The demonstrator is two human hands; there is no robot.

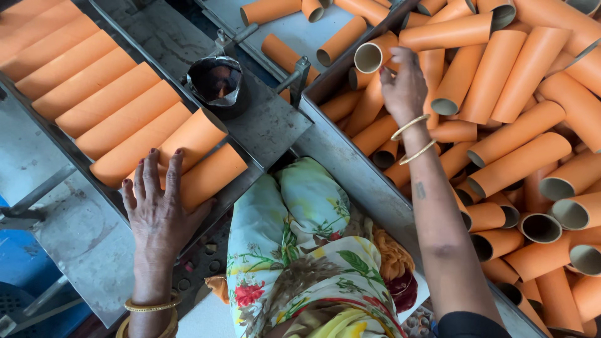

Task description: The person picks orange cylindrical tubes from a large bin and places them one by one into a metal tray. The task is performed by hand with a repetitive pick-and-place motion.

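Tubes (494, 81): orange cardboard, heaped loose in metal bin (350, 169) at our right. Right hand (404, 87) reaches into heap, fingers closed on open-ended tube (370, 56). Left hand (159, 209) open, flat, fingers spread on nearest tube (210, 175) of row (106, 100) laid side by side in tray (263, 125) at left. We judge: row partly filled; bin holds many tubes left to move. Dark cup (216, 84) sits between tray and bin.

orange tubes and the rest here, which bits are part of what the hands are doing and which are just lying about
In hand:
- left hand flat on the nearest tube in the tray row
- right hand reaching for a tube in the bin pile

Lying about:
- dark foil-lined cup
- loose tubes on the far surface
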